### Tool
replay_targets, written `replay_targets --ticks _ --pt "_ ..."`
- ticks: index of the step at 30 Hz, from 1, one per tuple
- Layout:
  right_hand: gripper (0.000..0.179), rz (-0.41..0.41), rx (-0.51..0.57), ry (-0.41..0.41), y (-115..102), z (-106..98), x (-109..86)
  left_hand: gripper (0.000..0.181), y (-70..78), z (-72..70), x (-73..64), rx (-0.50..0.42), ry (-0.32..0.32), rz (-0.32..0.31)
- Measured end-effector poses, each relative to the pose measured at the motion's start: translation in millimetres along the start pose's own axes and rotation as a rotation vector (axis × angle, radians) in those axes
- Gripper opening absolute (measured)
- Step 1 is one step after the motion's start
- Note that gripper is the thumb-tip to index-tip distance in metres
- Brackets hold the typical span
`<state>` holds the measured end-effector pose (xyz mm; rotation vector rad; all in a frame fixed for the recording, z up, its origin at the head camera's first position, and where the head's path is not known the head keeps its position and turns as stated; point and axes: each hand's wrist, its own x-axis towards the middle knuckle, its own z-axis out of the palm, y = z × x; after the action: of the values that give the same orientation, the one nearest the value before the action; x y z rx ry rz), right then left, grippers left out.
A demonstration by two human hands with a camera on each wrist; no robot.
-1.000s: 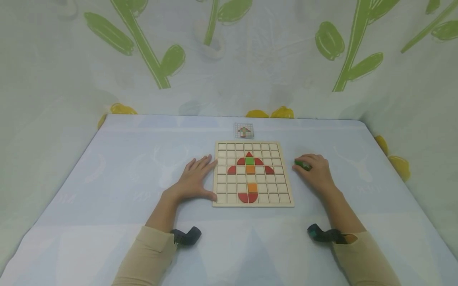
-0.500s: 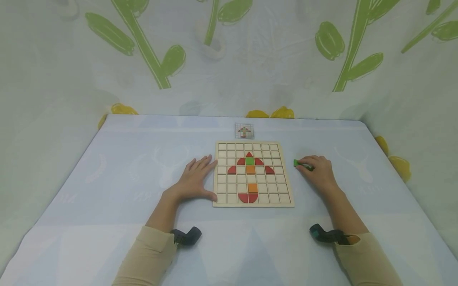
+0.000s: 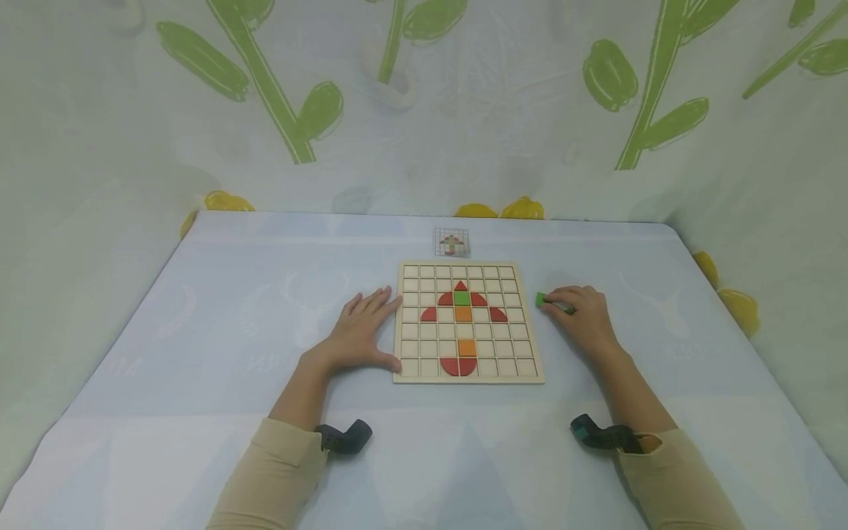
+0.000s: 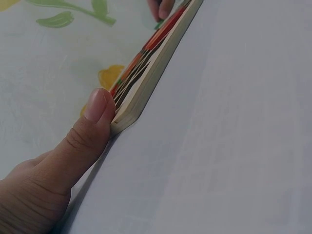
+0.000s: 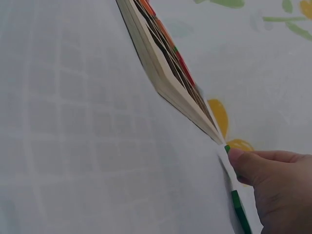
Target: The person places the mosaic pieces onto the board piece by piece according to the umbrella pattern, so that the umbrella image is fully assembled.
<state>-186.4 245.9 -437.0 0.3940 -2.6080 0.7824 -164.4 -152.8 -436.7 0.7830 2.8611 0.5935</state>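
Along the left edge of a wooden grid board point(image 3: 411, 331), my left hand point(image 3: 358, 331) lies with fingers spread. Its thumb point(image 4: 85, 131) presses against the board's near left corner. Off the board's right side, my right hand point(image 3: 586, 313) pinches a green square tile point(image 3: 540, 299) between thumb and fingers. A second green piece point(image 5: 239, 209) shows just below that hand in the right wrist view. Several tiles sit in the board's cells: a red triangle point(image 3: 461, 286), red rounded pieces point(image 3: 450, 366), a green square point(image 3: 461, 299) and two orange squares, one point(image 3: 463, 314) above the other point(image 3: 467, 347).
Behind the board lies a small card point(image 3: 452, 242) printed with a similar grid figure. The pale tablecloth point(image 3: 424, 456) covers the table. A backdrop point(image 3: 477, 132) with green leaves rises at the far side. Dark cameras sit at both wrists.
The right hand first held the green tiles close together; one now sticks out ahead of the fingertips. That hand shifted slightly right, then back left. The left hand and board stayed put.
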Motion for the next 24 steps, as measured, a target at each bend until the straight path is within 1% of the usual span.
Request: replay_targets --ticks 6,9,17,24 --pt "0.016 -0.045 0.020 0.030 -6.1 3.5 2.1 0.120 0.3 -0.5 -0.3 0.007 -0.007 -0.005" --pt "0.017 -0.073 0.032 0.044 -9.0 4.7 3.3 0.119 0.8 -1.0 -0.4 -0.004 -0.009 -0.008" --pt "0.019 -0.192 0.080 0.080 -17.2 8.9 7.7 0.119 1.2 -1.4 0.2 -0.001 -0.002 -0.008" --pt "0.018 -0.255 0.096 0.088 -24.1 15.3 10.5 0.119 2.1 -2.3 -0.2 -0.010 0.001 -0.003"
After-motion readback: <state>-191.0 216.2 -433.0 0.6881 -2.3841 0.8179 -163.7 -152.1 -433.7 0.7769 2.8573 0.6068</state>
